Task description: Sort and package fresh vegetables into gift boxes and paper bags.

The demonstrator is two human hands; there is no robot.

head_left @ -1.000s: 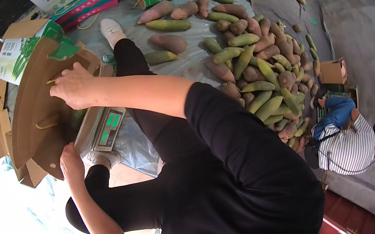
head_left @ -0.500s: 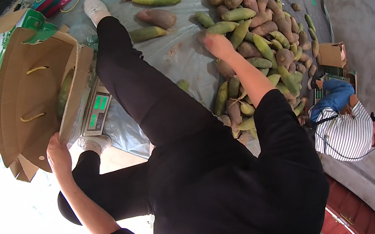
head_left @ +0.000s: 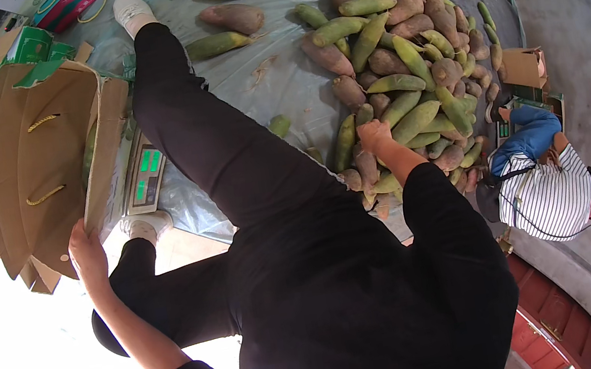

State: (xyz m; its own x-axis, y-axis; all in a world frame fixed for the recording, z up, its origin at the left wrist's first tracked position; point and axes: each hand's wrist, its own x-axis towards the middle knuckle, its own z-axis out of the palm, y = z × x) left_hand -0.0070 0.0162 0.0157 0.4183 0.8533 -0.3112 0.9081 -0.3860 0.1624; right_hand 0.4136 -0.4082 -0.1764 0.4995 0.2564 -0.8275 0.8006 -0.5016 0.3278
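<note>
My left hand [head_left: 87,252] is closed on the lower edge of an open cardboard box [head_left: 36,160] with yellow cord handles. The box stands at the left against a scale [head_left: 144,181] with lit green displays; a green radish is partly visible inside it. My right hand [head_left: 376,136] is at the near left side of a heap of long green radishes [head_left: 415,121] and reddish-brown roots [head_left: 327,54]. Its fingers are curled down among them, and whatever they grip is hidden. One green radish [head_left: 344,143] lies just left of that hand.
My outstretched leg [head_left: 201,122] lies between box and heap, over a plastic sheet [head_left: 241,85]. Several loose roots lie beyond my foot. A person in a striped shirt [head_left: 546,203] crouches at the right beside a small cardboard box [head_left: 524,67]. Red doors [head_left: 552,318] are at lower right.
My right hand has come nearer, from the heap's upper left edge down to its lower left. My left hand and the box have shifted slightly left. The other person has moved a little.
</note>
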